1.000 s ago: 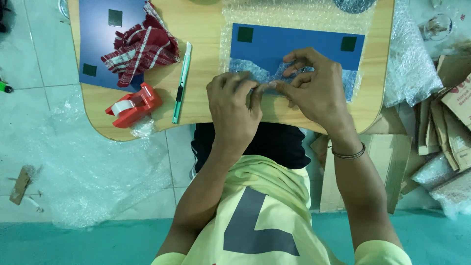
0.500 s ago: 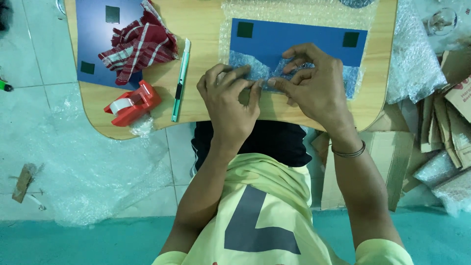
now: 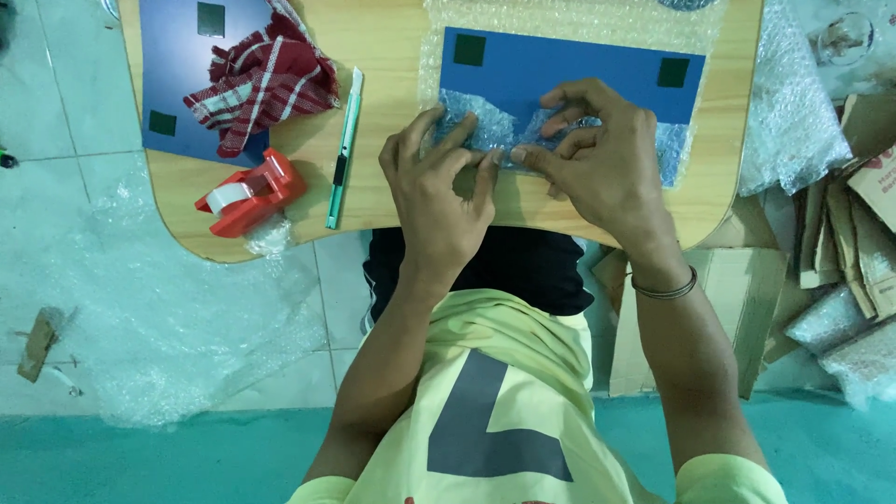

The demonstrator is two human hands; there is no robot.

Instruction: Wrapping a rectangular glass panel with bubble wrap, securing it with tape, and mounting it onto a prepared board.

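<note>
Both hands are pinching clear bubble wrap (image 3: 485,117) over the near edge of a flat blue board (image 3: 569,70) lying on the right of the wooden table (image 3: 392,28). Left hand (image 3: 439,182) and right hand (image 3: 602,159) fingertips are meeting, pressing the crinkled film down.

A low wooden table (image 3: 392,210) stands on a pale tiled floor (image 3: 65,215); the near strip looks teal, perhaps painted.

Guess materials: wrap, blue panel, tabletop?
Wrap: clear bubble plastic, seemingly; small air cells, glossy. Blue panel: unclear, maybe coated board or plastic; flat, matte, with dark square pads. Tabletop: likely wood or laminate; pale grain, smooth rounded edge.
</note>
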